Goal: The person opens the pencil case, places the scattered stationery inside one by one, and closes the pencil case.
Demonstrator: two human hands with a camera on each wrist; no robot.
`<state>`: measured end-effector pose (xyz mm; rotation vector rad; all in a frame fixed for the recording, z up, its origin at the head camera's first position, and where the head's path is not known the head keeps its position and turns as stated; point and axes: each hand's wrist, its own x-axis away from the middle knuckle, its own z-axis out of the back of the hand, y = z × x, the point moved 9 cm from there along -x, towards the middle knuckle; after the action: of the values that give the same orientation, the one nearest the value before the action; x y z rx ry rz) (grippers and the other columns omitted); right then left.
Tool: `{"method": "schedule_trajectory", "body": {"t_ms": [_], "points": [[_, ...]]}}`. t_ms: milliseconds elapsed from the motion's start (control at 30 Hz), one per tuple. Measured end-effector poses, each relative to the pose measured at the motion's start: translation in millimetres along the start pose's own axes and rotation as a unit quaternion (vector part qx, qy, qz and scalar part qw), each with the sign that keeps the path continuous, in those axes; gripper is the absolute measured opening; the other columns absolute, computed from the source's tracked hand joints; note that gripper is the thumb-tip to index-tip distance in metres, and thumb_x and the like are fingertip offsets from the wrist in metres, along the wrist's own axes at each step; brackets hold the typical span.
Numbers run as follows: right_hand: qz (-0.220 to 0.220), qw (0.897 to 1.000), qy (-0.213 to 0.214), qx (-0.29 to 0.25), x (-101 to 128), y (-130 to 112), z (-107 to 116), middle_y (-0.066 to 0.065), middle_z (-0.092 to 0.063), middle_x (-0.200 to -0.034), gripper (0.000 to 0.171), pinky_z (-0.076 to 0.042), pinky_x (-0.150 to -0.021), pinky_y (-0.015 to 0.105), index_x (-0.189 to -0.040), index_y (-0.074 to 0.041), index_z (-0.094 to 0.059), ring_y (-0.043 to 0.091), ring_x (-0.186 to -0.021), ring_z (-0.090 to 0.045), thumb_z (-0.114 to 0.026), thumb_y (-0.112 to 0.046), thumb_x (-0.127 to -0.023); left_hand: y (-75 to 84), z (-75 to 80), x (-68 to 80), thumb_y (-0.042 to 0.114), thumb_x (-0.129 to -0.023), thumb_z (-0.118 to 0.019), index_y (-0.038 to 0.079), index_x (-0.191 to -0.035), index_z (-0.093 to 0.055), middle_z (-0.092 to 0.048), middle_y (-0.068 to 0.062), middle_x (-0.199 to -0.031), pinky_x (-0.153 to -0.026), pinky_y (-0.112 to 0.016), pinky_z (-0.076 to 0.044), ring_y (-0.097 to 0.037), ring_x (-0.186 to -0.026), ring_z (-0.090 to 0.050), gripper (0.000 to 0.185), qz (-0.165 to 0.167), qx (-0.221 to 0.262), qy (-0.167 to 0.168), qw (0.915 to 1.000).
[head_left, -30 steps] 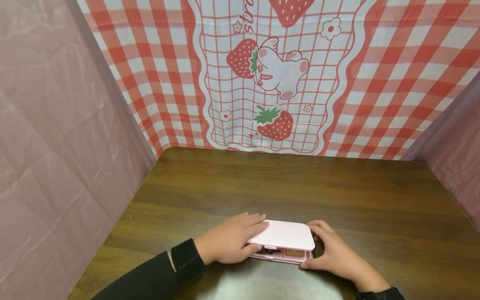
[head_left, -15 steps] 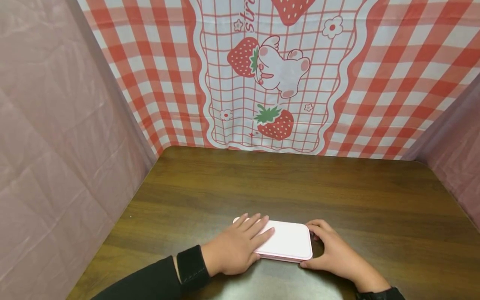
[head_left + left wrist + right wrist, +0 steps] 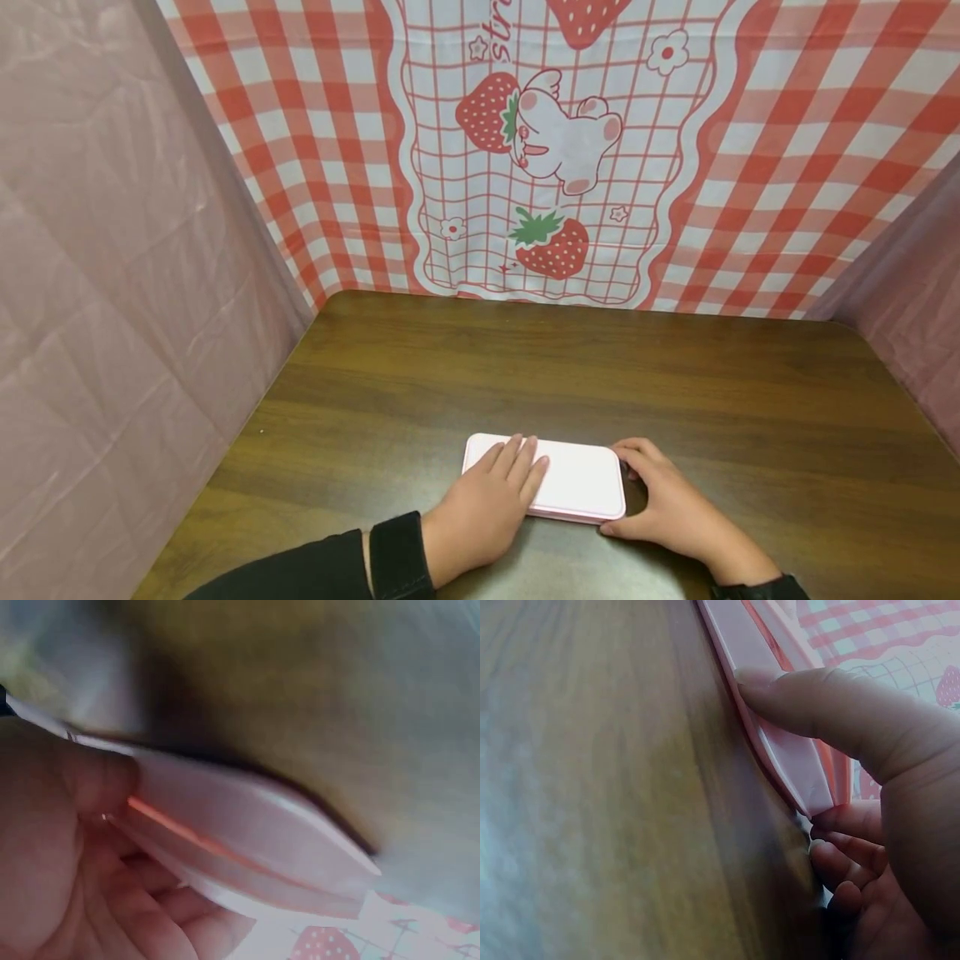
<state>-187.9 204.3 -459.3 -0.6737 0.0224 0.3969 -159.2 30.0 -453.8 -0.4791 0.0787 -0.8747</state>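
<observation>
A flat pink case (image 3: 583, 482) with rounded corners lies on the table, its lid down. My left hand (image 3: 483, 510) rests on the left part of the lid, fingers straight and pointing away from me. In the left wrist view its thumb is at the front edge of the case (image 3: 225, 799), where an orange-pink line runs along the side. My right hand (image 3: 663, 507) holds the right end, thumb at the near corner and fingers at the far one. The right wrist view shows that thumb on the side wall of the case (image 3: 799, 765). Its contents are hidden.
The brown wooden table (image 3: 420, 358) has rounded far corners. A red-and-white checked cloth (image 3: 337, 150) with strawberries hangs behind it. Pink fabric (image 3: 127, 275) hangs at the left, with more at the right.
The lid, raised at the front one second ago with compartments showing, is now down. My left hand has slid toward me and slightly right over it. The right hand has stayed put.
</observation>
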Motion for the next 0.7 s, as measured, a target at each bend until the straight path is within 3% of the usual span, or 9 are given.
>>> {"method": "schedule_trajectory", "body": {"t_ms": [267, 700], "points": [[-0.001, 1.0, 0.001, -0.002, 0.3, -0.4, 0.4, -0.003, -0.045, -0.125, 0.09, -0.045, -0.08, 0.034, -0.123, -0.012, -0.054, 0.011, -0.098, -0.05, -0.083, -0.059, -0.053, 6.4, -2.0, -2.4, 0.037, -0.094, -0.037, 0.008, -0.148, -0.022, -0.02, -0.019, -0.15, -0.109, -0.042, -0.02, -0.033, -0.137, -0.02, 0.063, 0.013, -0.031, -0.019, 0.9992], [0.002, 1.0, 0.005, 0.002, 0.4, -0.5, 0.0, -0.005, -0.044, -0.125, 0.091, -0.044, -0.081, 0.033, -0.124, -0.014, -0.053, 0.009, -0.098, -0.048, -0.083, -0.061, -0.051, 3.0, -0.6, -3.1, 0.034, -0.095, -0.036, 0.01, -0.149, -0.021, -0.018, -0.017, -0.152, -0.109, -0.041, -0.019, -0.032, -0.138, -0.018, 0.061, 0.016, 0.002, -0.029, 0.9995]]}}
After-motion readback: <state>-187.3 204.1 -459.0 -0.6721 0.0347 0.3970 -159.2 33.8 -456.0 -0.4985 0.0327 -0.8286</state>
